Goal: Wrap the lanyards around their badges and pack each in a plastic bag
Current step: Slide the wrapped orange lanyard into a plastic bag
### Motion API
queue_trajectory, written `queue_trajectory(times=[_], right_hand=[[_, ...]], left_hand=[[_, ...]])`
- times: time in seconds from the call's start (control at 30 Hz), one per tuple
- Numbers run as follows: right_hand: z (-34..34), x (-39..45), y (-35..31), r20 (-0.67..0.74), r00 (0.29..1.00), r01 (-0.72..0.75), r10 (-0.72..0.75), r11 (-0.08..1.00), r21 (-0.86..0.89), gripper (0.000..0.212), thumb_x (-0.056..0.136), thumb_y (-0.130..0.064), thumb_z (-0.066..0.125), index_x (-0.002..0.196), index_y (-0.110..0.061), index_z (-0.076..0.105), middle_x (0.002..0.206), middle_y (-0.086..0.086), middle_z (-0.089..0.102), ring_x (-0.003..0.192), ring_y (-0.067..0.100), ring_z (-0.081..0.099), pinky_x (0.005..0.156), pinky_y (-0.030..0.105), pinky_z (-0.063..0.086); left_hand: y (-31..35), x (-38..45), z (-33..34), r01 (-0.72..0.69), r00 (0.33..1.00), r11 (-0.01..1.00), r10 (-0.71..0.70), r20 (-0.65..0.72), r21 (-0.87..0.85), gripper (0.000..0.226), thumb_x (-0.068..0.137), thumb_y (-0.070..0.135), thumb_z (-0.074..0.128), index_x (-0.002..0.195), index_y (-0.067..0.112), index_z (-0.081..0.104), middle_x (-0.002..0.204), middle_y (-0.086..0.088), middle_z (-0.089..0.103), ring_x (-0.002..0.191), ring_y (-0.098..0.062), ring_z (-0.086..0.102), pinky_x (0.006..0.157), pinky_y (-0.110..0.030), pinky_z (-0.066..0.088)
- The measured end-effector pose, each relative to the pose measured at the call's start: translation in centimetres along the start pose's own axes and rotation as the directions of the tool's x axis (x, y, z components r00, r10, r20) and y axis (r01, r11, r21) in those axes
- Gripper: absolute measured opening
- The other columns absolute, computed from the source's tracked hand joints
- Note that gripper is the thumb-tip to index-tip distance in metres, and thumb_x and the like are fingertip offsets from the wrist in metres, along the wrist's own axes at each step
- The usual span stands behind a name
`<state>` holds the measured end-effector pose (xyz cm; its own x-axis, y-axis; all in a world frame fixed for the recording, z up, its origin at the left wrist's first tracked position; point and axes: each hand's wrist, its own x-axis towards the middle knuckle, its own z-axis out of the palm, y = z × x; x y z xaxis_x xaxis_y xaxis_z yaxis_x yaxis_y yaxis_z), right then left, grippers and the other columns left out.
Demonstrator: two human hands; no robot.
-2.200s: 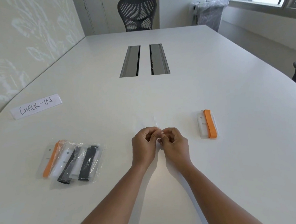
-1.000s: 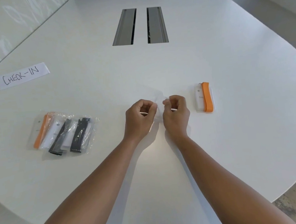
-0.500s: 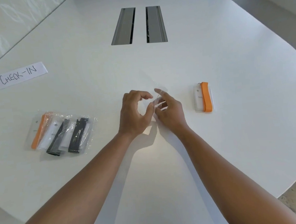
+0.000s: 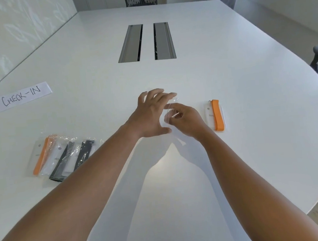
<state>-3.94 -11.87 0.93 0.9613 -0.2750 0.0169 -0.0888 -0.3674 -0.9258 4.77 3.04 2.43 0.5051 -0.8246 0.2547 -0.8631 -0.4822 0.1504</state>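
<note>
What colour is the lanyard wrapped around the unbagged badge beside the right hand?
Orange lanyard, clearest in the head view.

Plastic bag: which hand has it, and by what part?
Right hand pinches the clear plastic bag near its open top edge. Left hand is spread, fingers at the bag's mouth; grip unclear.

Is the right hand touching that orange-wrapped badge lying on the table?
Apart. In the head view, bare white table shows between the right hand and the orange-wrapped badge; the hand pinches a clear plastic bag instead.
</note>
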Motion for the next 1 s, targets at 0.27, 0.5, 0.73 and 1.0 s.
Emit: queue_trajectory(times=[0.27,0.5,0.73,1.0], right_hand=[[-1.5,0.0,-0.2,0.025,1.000,-0.015,0.016,0.999,-0.042,0.075,0.072,-0.028,0.088,0.137,-0.036,0.051,0.096,-0.009,0.068,0.077,-0.001,0.068,0.065,0.010,0.047],[-3.2,0.3,-1.0,0.164,0.984,-0.047,0.070,0.989,-0.143,0.071,0.067,-0.026,0.091,0.129,-0.039,0.059,0.109,-0.006,0.064,0.084,0.005,0.066,0.072,0.026,0.055],[-4.5,0.8,-0.8,-0.079,0.997,-0.015,0.000,0.981,-0.195,0.018,0.080,-0.028,0.081,0.094,-0.035,0.071,0.110,-0.013,0.063,0.095,0.005,0.063,0.064,0.012,0.049],[-9.1,2.0,2.0,-0.310,0.945,-0.270,0.109,0.793,-0.546,0.054,0.086,-0.007,0.045,0.138,-0.021,0.051,0.148,-0.001,0.045,0.137,0.026,0.029,0.103,0.041,0.036]], left_hand=[[-0.5,0.9,-0.8,-0.041,0.998,0.998,0.038,0.047,0.048,0.114,0.063,0.061,0.082,0.155,0.028,0.024,0.147,0.004,0.037,0.146,-0.019,0.022,0.121,-0.052,0.011],[-0.4,1.0,-1.1,-0.005,0.992,0.999,0.011,0.126,-0.047,0.110,0.057,0.067,0.084,0.147,0.031,0.034,0.136,0.008,0.037,0.138,-0.013,0.027,0.122,-0.050,0.009],[-0.3,0.9,-0.6,0.145,0.987,0.941,-0.118,0.105,-0.307,0.088,0.062,0.060,0.087,0.135,0.035,0.044,0.124,0.019,0.055,0.119,0.004,0.044,0.119,-0.045,0.020],[0.3,0.9,0.6,0.192,0.979,0.913,-0.153,0.135,-0.360,0.086,0.062,0.060,0.087,0.135,0.035,0.047,0.117,0.019,0.055,0.111,0.002,0.052,0.112,-0.032,0.024]])
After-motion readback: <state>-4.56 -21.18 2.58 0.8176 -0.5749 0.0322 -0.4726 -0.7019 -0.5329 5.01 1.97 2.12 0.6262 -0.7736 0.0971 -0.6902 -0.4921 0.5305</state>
